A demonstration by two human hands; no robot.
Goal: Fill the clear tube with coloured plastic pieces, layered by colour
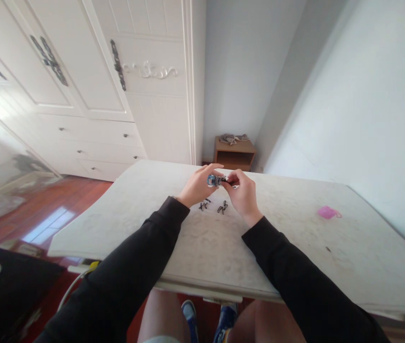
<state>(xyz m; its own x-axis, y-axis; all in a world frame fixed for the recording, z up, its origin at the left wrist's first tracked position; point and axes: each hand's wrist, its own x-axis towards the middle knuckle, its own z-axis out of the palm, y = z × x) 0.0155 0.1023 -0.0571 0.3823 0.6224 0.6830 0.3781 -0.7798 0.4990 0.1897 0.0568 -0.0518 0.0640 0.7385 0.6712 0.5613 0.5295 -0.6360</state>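
In the head view my left hand (195,185) is closed around a small clear bottle (213,180) with blue on it, which lies tilted with its mouth toward the right. My right hand (242,193) pinches a small dark piece (228,181) at the bottle's mouth. Whether that piece is inside the neck or just touching it, I cannot tell. On the white table below the hands lie several small black looped pieces (222,207), with more short black pieces (202,206) to their left. Their exact kind is too small to make out.
A pink pouch-like item (328,212) with a loop lies on the white table (295,257) at right, near a small dark speck (328,249). Beyond the table stand a wooden nightstand (236,146) and a white wardrobe (159,109). A wall runs along the right.
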